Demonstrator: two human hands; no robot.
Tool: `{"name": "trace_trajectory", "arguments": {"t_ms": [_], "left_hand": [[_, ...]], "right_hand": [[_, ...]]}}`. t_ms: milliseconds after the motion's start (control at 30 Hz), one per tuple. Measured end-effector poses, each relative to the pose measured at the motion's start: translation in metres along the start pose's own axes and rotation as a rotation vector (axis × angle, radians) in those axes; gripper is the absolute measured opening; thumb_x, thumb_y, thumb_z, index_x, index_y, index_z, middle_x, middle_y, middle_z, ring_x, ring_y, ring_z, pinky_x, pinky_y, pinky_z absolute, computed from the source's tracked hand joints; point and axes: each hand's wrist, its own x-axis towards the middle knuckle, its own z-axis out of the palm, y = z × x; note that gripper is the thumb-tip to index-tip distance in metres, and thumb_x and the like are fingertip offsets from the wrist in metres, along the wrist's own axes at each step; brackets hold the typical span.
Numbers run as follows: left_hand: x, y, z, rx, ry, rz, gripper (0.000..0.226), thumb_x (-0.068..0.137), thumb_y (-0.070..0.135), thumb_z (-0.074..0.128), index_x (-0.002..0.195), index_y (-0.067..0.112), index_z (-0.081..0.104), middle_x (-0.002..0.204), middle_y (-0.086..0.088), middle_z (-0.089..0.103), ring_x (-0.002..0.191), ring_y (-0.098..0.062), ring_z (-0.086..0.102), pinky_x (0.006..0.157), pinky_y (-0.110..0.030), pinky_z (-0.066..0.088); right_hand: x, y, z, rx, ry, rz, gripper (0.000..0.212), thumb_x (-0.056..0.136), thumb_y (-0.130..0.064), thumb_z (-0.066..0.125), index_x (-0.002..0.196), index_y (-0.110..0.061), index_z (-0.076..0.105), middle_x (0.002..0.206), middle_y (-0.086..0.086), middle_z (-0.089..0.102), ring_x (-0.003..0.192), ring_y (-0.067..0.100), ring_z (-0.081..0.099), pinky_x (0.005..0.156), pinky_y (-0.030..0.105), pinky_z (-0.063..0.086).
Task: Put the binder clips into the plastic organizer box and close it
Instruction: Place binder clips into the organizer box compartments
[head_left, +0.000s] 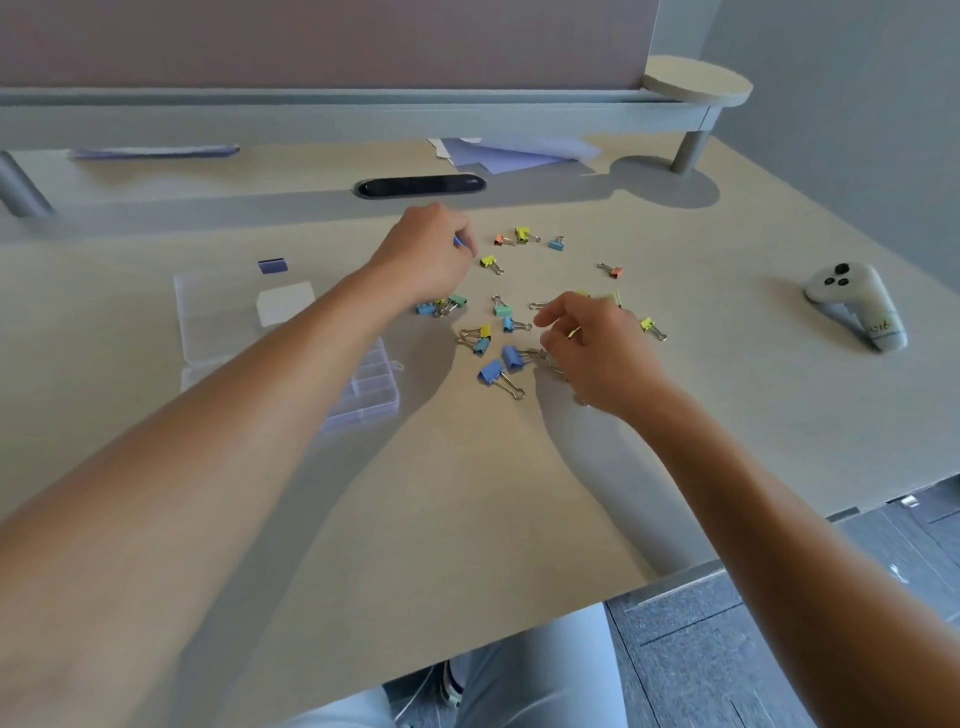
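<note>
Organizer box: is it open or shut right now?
Open. The organizer box lies on the desk with its clear lid folded back flat, away from the person, and the divided compartments face up. No clips are visible in them.

Bare forearms (218, 447), light-blue trousers (540, 675)

Two bare forearms reach in from the lower corners of the frame toward its centre. The left hand (423, 254) sits slightly above and left of centre, knuckles up, fingers curled and pinching a small blue item. The right hand (597, 343) lies just right of centre, lower, palm down, fingers bent with silver wire between them.
</note>
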Motion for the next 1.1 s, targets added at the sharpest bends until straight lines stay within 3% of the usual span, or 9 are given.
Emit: {"name": "trace_trajectory", "arguments": {"t_ms": [200,400,567,700,833,900,967,1033,1100], "left_hand": [[-0.019,0.008,0.0,0.001,-0.039,0.016,0.028,0.092,0.006,0.046,0.096,0.014,0.073,0.099,0.0,0.06,0.065,-0.012,0.056,0.061,-0.027,0.044],[-0.032,0.01,0.001,-0.052,0.04,-0.03,0.023,0.093,0.011,0.05,0.098,0.014,0.072,0.099,-0.001,0.06,0.073,-0.019,0.057,0.065,-0.029,0.046],[-0.039,0.009,-0.006,-0.149,0.217,-0.1,0.016,0.094,0.016,0.054,0.102,0.013,0.068,0.093,-0.002,0.061,0.073,-0.018,0.054,0.06,-0.026,0.041],[-0.053,0.017,0.001,-0.264,0.322,-0.191,0.017,0.094,0.014,0.05,0.102,0.016,0.065,0.094,0.001,0.061,0.072,-0.016,0.057,0.056,-0.026,0.04],[-0.081,0.033,0.012,-0.366,0.436,-0.244,0.02,0.096,0.012,0.048,0.107,0.018,0.063,0.097,0.006,0.059,0.081,-0.018,0.062,0.067,-0.034,0.054],[-0.096,0.037,0.015,-0.402,0.45,-0.251,0.019,0.096,0.012,0.048,0.107,0.019,0.061,0.097,0.009,0.057,0.085,-0.02,0.064,0.074,-0.04,0.057],[-0.112,0.036,0.015,-0.389,0.431,-0.238,0.019,0.096,0.012,0.049,0.109,0.02,0.06,0.101,0.008,0.059,0.082,-0.018,0.062,0.073,-0.038,0.056],[-0.133,0.034,0.016,-0.369,0.405,-0.234,0.022,0.095,0.012,0.052,0.114,0.02,0.06,0.104,0.006,0.061,0.075,-0.013,0.055,0.067,-0.028,0.047],[-0.154,0.031,0.017,-0.363,0.384,-0.224,0.03,0.093,0.011,0.055,0.121,0.02,0.06,0.102,0.006,0.058,0.072,-0.011,0.046,0.067,-0.023,0.038]], "right_hand": [[-0.005,0.003,0.001,-0.167,-0.063,-0.147,0.029,0.094,-0.027,0.069,0.123,-0.027,0.069,0.108,-0.007,0.063,0.091,0.011,0.053,0.067,0.024,0.04],[0.007,-0.002,0.009,-0.252,-0.119,-0.227,0.038,0.096,-0.029,0.068,0.133,-0.025,0.068,0.12,0.001,0.061,0.108,0.021,0.055,0.081,0.034,0.046],[0.008,-0.006,0.009,-0.214,-0.152,-0.254,0.02,0.093,-0.029,0.07,0.113,-0.026,0.072,0.111,-0.004,0.065,0.092,0.013,0.054,0.077,0.034,0.049],[0.009,-0.008,0.007,-0.06,-0.195,-0.187,0.016,0.089,-0.025,0.077,0.1,-0.022,0.066,0.096,-0.011,0.068,0.063,0.005,0.05,0.059,0.025,0.038],[0.007,-0.01,0.004,0.061,-0.137,-0.114,0.014,0.094,-0.018,0.071,0.106,-0.023,0.067,0.091,-0.006,0.067,0.062,0.013,0.057,0.04,0.018,0.042],[0.003,-0.012,0.002,0.096,-0.079,-0.081,0.021,0.099,-0.017,0.064,0.118,-0.025,0.068,0.094,-0.003,0.066,0.065,0.018,0.062,0.049,0.028,0.053],[-0.002,-0.015,0.003,0.195,-0.056,-0.036,0.026,0.101,-0.012,0.06,0.123,-0.022,0.069,0.093,0.001,0.066,0.061,0.013,0.064,0.057,0.029,0.056],[-0.008,-0.021,0.006,0.313,-0.068,0.007,0.024,0.101,-0.006,0.056,0.115,-0.017,0.073,0.086,0.005,0.067,0.056,0.005,0.066,0.051,0.016,0.053],[-0.013,-0.028,0.01,0.433,-0.073,0.036,0.024,0.098,-0.001,0.056,0.105,-0.013,0.075,0.079,0.009,0.069,0.06,0.009,0.07,0.059,0.022,0.061]]}}
